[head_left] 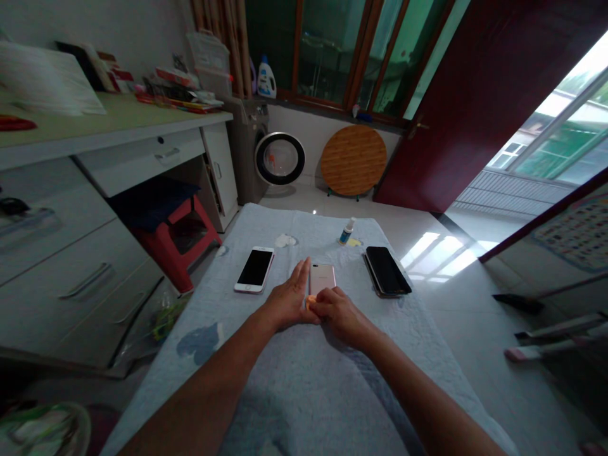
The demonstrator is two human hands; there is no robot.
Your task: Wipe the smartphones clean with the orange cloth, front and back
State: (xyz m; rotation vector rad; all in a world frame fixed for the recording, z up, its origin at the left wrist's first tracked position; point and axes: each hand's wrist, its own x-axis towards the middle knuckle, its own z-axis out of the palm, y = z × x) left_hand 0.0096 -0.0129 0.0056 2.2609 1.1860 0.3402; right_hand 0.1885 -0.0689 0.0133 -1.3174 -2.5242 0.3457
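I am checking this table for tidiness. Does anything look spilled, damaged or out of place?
Only one thing: a dark bluish patch on the cloth, near its left edge. It may be a stain or a print; I cannot tell. The white phone, pink phone, black phone and small bottle show no damage.

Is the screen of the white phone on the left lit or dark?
Dark: the white phone lies face up, its screen plain black.

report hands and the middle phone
Left hand open, flat against left edge of pink phone. Right hand curled at its near end, grip unclear. White phone, black phone apart either side.
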